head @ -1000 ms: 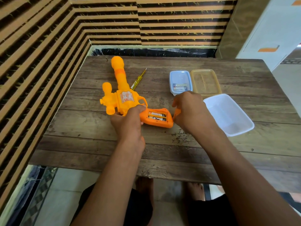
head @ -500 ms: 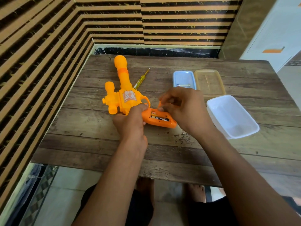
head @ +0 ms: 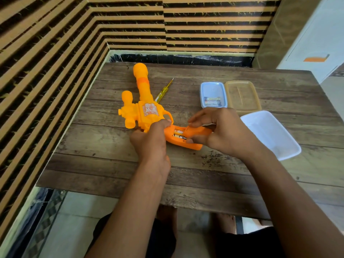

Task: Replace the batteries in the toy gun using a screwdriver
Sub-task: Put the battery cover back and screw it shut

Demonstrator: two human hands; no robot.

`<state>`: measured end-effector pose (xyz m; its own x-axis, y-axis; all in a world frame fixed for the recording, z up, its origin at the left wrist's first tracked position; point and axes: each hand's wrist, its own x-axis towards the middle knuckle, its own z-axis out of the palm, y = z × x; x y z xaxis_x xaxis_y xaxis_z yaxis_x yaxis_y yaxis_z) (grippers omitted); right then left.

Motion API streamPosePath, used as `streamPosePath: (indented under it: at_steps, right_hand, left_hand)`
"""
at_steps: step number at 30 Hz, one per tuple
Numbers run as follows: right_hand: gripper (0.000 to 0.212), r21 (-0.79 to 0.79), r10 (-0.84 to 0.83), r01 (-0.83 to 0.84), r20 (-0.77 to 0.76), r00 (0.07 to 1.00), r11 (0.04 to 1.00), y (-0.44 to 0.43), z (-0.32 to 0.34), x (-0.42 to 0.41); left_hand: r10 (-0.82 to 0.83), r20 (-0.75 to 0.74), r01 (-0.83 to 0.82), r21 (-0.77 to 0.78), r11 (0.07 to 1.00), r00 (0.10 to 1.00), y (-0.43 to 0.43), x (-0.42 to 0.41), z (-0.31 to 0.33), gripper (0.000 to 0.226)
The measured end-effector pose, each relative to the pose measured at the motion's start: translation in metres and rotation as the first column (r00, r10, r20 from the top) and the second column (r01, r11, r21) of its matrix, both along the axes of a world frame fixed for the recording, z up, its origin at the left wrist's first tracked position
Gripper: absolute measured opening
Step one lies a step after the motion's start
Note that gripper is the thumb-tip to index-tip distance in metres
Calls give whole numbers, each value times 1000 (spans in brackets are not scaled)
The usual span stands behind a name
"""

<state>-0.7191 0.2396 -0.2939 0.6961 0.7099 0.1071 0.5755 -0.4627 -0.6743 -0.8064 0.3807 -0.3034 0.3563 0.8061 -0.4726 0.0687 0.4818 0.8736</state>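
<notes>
An orange toy gun point(head: 143, 110) lies flat on the wooden table point(head: 104, 164), barrel pointing away from me. My left hand point(head: 150, 144) grips it where the body meets the grip. The grip's battery bay shows batteries point(head: 178, 134) inside. My right hand point(head: 217, 131) holds the orange battery cover point(head: 197, 131) over that bay, covering its right part. A yellow-handled screwdriver point(head: 163, 90) lies on the table just right of the barrel, touched by neither hand.
A small clear blue-rimmed box point(head: 213, 86) holding spare batteries point(head: 212, 101) sits behind my right hand, beside a yellowish lid point(head: 242, 95). A larger white container point(head: 270, 135) lies to the right. Striped walls close off the left and far sides.
My right hand moved from beside the grip's end onto the grip, bringing the orange cover over the open battery bay. The left hand kept its hold on the gun.
</notes>
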Motion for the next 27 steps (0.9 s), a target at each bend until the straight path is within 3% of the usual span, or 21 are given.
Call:
streamPosePath:
  at_steps: [4,7,14,20,23,27]
  right_hand:
    - [30,4,16,-16,6,1000,1000,-9,3,1]
    - [32,23,-64,64,13,998,998,-12,3,2]
    - [29,272,-256,279,-117,960,921,-10,5,0]
    - [33,247,-41,79,-152,988,966,-4,8,-8]
    - [30,160,67,-48,-117,991,986,-1,9,-13]
    - [30,156,115,-105,-60,992,982,-1,12,-15]
  left_hand:
    - [-1,5,1,-7,1000,1000,0,0,0,26]
    - [0,8,0,1,1000,1000,0,1,1,26]
    - [-20,37,18,58,998,999,-4,0,-2,30]
    - [-40,136,41,0,999,990,-7,1,0,33]
    - [-34,140,30,30,999,990,-7,3,-1,34]
    - [-27,136,23,30,999,990,-5,5,-3,29]
